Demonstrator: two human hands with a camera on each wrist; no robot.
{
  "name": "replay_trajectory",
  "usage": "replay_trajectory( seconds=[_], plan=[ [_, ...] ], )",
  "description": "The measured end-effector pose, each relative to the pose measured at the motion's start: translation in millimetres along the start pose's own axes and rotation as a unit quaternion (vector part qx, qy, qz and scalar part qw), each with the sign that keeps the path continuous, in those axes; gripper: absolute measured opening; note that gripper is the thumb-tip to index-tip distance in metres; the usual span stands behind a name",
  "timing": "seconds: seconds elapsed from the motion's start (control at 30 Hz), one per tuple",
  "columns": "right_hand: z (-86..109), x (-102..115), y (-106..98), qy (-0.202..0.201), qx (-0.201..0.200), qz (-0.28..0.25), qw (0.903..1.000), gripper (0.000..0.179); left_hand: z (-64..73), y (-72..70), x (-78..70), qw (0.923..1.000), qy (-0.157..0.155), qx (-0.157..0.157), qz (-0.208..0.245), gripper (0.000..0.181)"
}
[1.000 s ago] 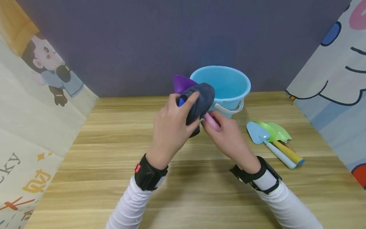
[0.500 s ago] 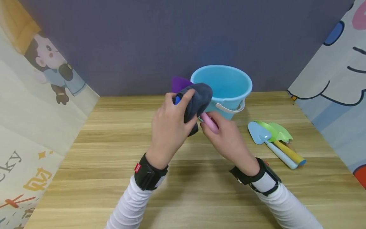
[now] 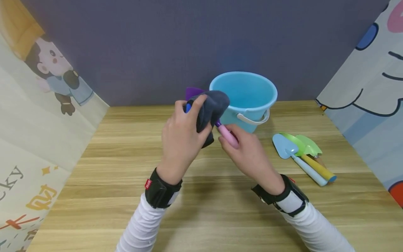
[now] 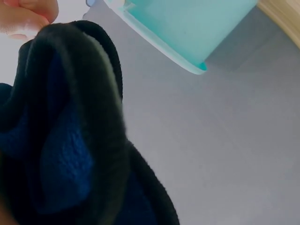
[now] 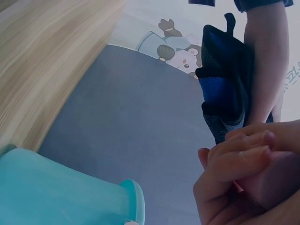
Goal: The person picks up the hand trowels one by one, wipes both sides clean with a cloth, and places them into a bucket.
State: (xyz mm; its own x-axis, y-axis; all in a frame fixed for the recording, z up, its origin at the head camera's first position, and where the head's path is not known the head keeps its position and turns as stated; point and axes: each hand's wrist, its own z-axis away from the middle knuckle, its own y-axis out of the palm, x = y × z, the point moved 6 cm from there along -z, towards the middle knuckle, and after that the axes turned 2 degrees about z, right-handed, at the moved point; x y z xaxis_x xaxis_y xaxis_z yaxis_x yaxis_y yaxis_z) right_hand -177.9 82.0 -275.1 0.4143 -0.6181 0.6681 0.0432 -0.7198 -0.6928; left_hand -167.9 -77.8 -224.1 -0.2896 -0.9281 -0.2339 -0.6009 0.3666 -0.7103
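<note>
My right hand (image 3: 250,154) grips the pink handle of a small garden shovel (image 3: 228,136), whose purple blade points up and to the left. A dark grey cloth (image 3: 215,103) with a blue inner side and black edging is wrapped over the shovel between blade and handle. My left hand (image 3: 182,138) holds this cloth around the shovel, so most of the blade is hidden; only a purple corner shows. In the left wrist view the folded cloth (image 4: 98,117) fills the left side. In the right wrist view, curled fingers (image 5: 234,166) close round the pink handle.
A light blue bucket (image 3: 244,89) with a white handle stands just behind my hands, against the dark back wall. To the right lie a blue trowel (image 3: 283,145), a green tool with a yellow handle (image 3: 318,168) and another green tool (image 3: 310,145), overlapping on the wooden table.
My left hand and the cloth have shifted slightly left and down. More of the pink handle and a purple neck now show between the hands, and less of the purple blade.
</note>
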Motion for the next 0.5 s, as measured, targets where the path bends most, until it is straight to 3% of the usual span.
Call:
replay_trajectory(
  seconds=[0.5],
  plan=[
    [1.7, 2, 4, 0.001, 0.008, 0.013, 0.9999, 0.036, -2.3, -8.9, 14.9, 0.9994, -0.031, -0.015, -0.001, 0.057]
  ],
)
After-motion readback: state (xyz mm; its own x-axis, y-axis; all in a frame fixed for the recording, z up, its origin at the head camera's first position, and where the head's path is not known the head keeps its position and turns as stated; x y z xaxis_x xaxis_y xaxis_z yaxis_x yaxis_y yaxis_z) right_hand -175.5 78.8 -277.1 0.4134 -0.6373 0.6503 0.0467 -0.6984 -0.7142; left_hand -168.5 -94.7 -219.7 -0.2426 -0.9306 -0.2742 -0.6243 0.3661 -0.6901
